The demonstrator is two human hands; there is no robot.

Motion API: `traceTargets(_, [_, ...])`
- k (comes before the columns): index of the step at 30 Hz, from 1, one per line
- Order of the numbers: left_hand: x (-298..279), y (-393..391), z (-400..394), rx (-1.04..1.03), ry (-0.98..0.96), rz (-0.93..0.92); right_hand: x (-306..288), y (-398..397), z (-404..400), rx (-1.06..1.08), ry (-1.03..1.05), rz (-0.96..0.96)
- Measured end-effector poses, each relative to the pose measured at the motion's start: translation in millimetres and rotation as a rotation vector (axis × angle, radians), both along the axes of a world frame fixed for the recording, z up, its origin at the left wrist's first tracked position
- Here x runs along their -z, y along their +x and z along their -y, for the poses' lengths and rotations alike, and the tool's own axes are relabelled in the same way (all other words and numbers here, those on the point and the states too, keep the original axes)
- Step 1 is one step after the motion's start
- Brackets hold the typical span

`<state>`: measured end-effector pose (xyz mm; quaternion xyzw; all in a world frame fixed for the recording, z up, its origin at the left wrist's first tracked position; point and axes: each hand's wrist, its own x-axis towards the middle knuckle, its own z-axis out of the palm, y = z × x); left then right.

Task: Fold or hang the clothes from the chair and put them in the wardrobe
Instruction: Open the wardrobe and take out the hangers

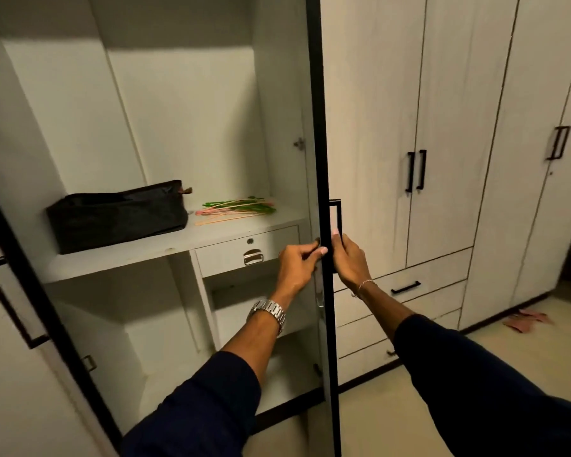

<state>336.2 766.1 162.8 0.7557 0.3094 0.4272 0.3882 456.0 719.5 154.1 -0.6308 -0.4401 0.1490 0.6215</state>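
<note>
Both my hands on the edge-on wardrobe door [322, 159], the wardrobe [185, 127] open to its left.

My right hand [349, 255] curls around the door's black handle [336, 219]; my left hand [299, 263] pinches the door's near edge, fingers bent, thumb tip on the black trim. On the shelf [165, 249] inside, a black fabric pouch [117, 214] sits left, with thin plastic hangers [238, 207] lying flat to its right. Below them is a small drawer [246, 250]. No clothes or chair are in view.
</note>
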Motion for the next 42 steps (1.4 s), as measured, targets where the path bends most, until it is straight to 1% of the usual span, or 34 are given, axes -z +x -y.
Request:
traceTargets(5, [-2,35,8,0.038,-0.042,0.061,5,36,15,0.083,-0.014,0.132])
traceTargets(11, [-2,85,25,0.037,0.004,0.037,8,79,35,0.169,-0.012,0.218])
traceTargets(20, [-8,159,42,0.022,0.065,-0.006,8,133,71,0.227,-0.056,0.201])
traceTargets(26, [-11,201,46,0.032,0.09,-0.041,19,157,76,0.318,-0.079,0.179])
traceTargets(29, [-12,218,43,0.099,0.076,-0.111,23,171,76,0.309,-0.095,0.165])
traceTargets(31, [-10,225,39,0.178,0.019,-0.147,22,179,75,0.296,-0.118,0.164])
traceTargets(38, [3,228,22,0.416,-0.073,-0.276,20,198,65,0.297,-0.165,0.174])
traceTargets(40, [5,228,18,0.444,-0.07,-0.286,21,196,64,0.32,-0.161,0.182])
traceTargets(42, [5,226,13,0.458,-0.062,-0.269,21,185,61,0.421,-0.085,0.214])
